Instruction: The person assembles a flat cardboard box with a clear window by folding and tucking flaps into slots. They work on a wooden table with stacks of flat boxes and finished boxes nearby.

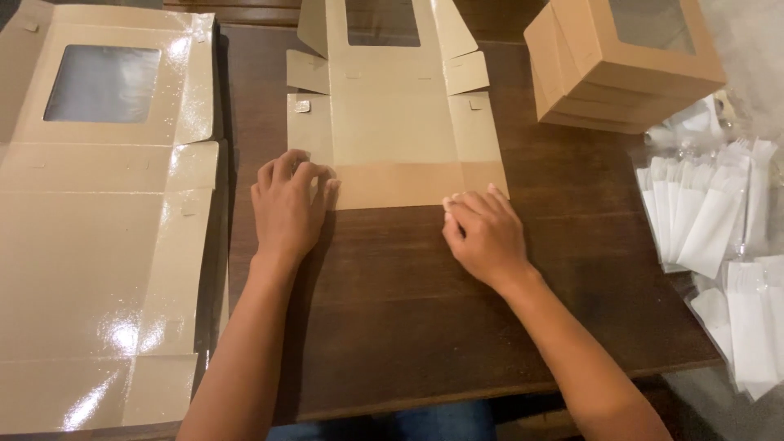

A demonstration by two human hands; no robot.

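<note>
A flat, unfolded brown cardboard box blank (396, 122) with a clear window lies on the dark wooden table (392, 310) in front of me. My left hand (287, 204) rests palm down on the blank's near left corner, fingers curled over the folded near flap. My right hand (482, 233) presses its fingertips on the near right edge of the same flap. Neither hand grips anything.
A stack of glossy flat box blanks (98, 229) with a window covers the table's left side. Folded window boxes (621, 61) are piled at the back right. Clear packets of white wrapped cutlery (719, 220) lie along the right edge.
</note>
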